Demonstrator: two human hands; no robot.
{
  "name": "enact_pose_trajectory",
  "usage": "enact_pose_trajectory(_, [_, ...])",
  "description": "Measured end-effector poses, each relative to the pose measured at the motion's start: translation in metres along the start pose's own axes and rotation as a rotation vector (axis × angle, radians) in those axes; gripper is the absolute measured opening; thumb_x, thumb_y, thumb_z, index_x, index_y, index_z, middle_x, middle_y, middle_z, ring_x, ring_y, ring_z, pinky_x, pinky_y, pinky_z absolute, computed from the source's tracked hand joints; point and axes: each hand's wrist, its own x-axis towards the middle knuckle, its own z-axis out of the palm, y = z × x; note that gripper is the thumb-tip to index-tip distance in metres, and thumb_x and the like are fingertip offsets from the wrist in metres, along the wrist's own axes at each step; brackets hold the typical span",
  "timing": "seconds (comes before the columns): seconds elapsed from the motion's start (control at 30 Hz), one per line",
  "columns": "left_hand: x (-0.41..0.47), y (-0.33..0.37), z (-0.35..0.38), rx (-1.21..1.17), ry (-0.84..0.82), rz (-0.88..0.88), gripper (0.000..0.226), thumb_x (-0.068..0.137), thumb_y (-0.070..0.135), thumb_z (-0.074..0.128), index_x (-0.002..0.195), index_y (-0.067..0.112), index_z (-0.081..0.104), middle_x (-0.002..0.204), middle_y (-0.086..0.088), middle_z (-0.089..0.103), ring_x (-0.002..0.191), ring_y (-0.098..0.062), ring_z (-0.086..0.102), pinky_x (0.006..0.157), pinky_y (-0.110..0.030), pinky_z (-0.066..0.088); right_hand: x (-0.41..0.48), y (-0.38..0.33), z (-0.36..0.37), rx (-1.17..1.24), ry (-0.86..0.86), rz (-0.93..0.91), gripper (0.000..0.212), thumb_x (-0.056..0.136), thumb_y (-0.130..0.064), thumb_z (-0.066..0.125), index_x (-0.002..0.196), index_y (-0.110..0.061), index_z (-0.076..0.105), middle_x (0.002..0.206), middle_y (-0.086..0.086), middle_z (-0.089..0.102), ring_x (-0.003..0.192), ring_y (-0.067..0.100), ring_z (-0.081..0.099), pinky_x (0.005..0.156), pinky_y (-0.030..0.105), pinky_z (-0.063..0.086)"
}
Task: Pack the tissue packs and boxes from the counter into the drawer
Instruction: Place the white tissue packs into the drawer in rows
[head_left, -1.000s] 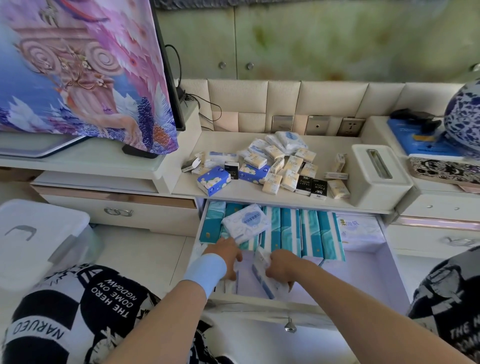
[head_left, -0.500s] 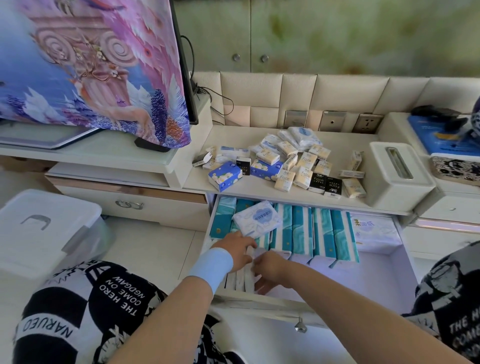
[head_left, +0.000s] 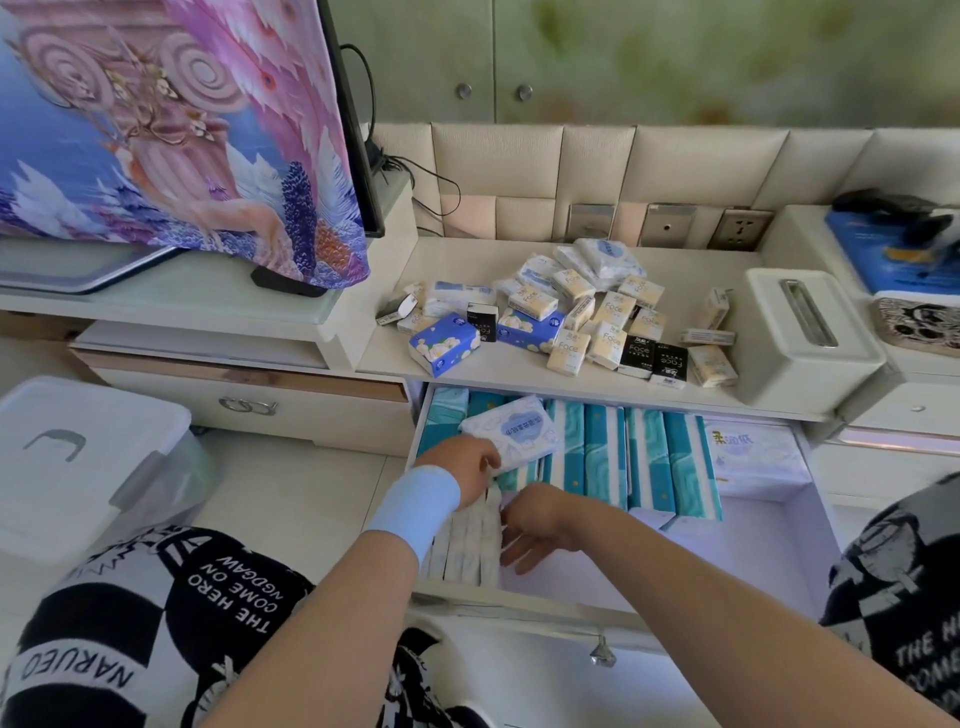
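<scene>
The open drawer (head_left: 779, 561) holds a row of teal tissue packs (head_left: 602, 457), and a white-and-blue pack (head_left: 514, 428) lies on top of them. At its front left, several white packs (head_left: 465, 543) stand on edge in a row. My left hand (head_left: 460, 467), with a blue wristband, rests on the far end of this row, its fingertips hidden. The straight fingers of my right hand (head_left: 535, 527) press against the row's right side. On the counter (head_left: 701, 387) lies a pile of small tissue packs (head_left: 582, 322), cream, blue and black.
A white tissue box holder (head_left: 805, 332) stands on the counter's right end. A covered screen (head_left: 171, 140) stands on the shelf to the left, with a white lidded bin (head_left: 78, 467) on the floor below. The drawer's right front floor is bare. My patterned knees flank the drawer.
The white pack that my right hand held over the drawer now stands in the row at the front left. My right hand has flattened against it, and my left hand stayed at the row's far end.
</scene>
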Motion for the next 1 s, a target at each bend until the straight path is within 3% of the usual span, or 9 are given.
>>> enact_pose_trajectory(0.1, [0.01,-0.008,-0.01,-0.082,0.169,-0.046,0.028,0.096,0.017,0.051,0.121,0.026,0.06,0.128,-0.002,0.053,0.112,-0.022,0.055,0.095,-0.036,0.047,0.001,-0.015,-0.018,-0.166,0.293,-0.085,0.025,0.097,-0.009,0.047,0.096,0.008,0.066,0.078,0.015,0.071,0.058,0.026,0.069,0.056,0.033,0.057])
enact_pose_trajectory(0.2, [0.019,-0.011,-0.009,-0.16,0.204,-0.069,0.042,0.096,0.02,0.053,0.138,0.023,0.047,0.145,-0.003,0.04,0.13,-0.024,0.042,0.107,-0.04,0.039,0.009,-0.022,-0.038,-0.207,0.616,-0.229,0.021,0.087,-0.009,0.047,0.091,0.001,0.066,0.081,0.018,0.071,0.075,0.034,0.071,0.067,0.041,0.061])
enact_pose_trajectory(0.27, [0.023,-0.007,-0.006,-0.194,0.144,-0.059,0.055,0.097,0.021,0.054,0.148,0.02,0.035,0.156,-0.005,0.029,0.14,-0.026,0.031,0.113,-0.04,0.031,0.009,-0.021,-0.044,-0.079,0.688,-0.257,0.022,0.085,-0.009,0.046,0.102,-0.006,0.061,0.094,0.017,0.068,0.084,0.035,0.069,0.073,0.048,0.061])
enact_pose_trajectory(0.37, [0.027,0.002,0.0,-0.208,0.079,-0.115,0.062,0.097,0.028,0.054,0.152,0.019,0.027,0.152,-0.01,0.036,0.139,-0.031,0.033,0.11,-0.039,0.033,0.008,-0.015,-0.045,0.1,0.619,-0.266,0.047,0.085,-0.005,0.05,0.131,-0.017,0.047,0.112,0.016,0.059,0.096,0.033,0.063,0.075,0.048,0.061])
enact_pose_trajectory(0.47, [0.032,0.002,0.003,-0.172,0.052,-0.265,0.07,0.094,0.04,0.057,0.153,0.02,0.024,0.151,-0.009,0.038,0.139,-0.031,0.032,0.108,-0.04,0.035,0.003,-0.016,-0.041,0.448,0.431,-0.233,0.066,0.087,0.005,0.051,0.143,-0.026,0.037,0.116,0.017,0.059,0.088,0.028,0.064,0.069,0.041,0.061])
enact_pose_trajectory(0.57, [0.034,0.008,-0.001,-0.217,0.005,-0.266,0.055,0.091,0.039,0.06,0.143,0.024,0.047,0.143,-0.005,0.051,0.13,-0.027,0.047,0.105,-0.034,0.041,-0.002,-0.018,-0.04,0.492,0.351,-0.244,0.072,0.088,0.005,0.055,0.145,-0.033,0.034,0.113,0.015,0.064,0.088,0.023,0.061,0.071,0.036,0.054])
enact_pose_trajectory(0.7, [0.027,0.021,0.0,-0.217,0.012,-0.204,0.04,0.089,0.037,0.064,0.129,0.034,0.061,0.149,-0.003,0.035,0.134,-0.028,0.039,0.112,-0.036,0.033,-0.006,-0.016,-0.038,0.617,0.238,-0.279,0.074,0.09,0.006,0.055,0.147,-0.034,0.03,0.122,0.015,0.061,0.094,0.028,0.063,0.071,0.038,0.054])
enact_pose_trajectory(0.87, [0.019,0.022,-0.001,-0.481,0.095,-0.202,0.042,0.086,0.033,0.067,0.127,0.03,0.058,0.133,0.002,0.055,0.119,-0.022,0.055,0.093,-0.031,0.047,-0.016,-0.012,-0.036,0.38,0.231,-0.448,0.065,0.085,0.018,0.045,0.133,-0.024,0.055,0.111,0.015,0.061,0.085,0.026,0.06,0.07,0.035,0.049])
enact_pose_trajectory(1.0, [0.01,0.03,-0.018,-0.666,0.034,-0.126,0.047,0.088,0.037,0.066,0.133,0.03,0.053,0.134,0.002,0.055,0.114,-0.017,0.055,0.092,-0.029,0.043,-0.023,-0.014,-0.04,0.172,0.372,-0.513,0.067,0.084,0.018,0.051,0.139,-0.02,0.051,0.104,0.001,0.063,0.086,0.009,0.066,0.061,0.021,0.049])
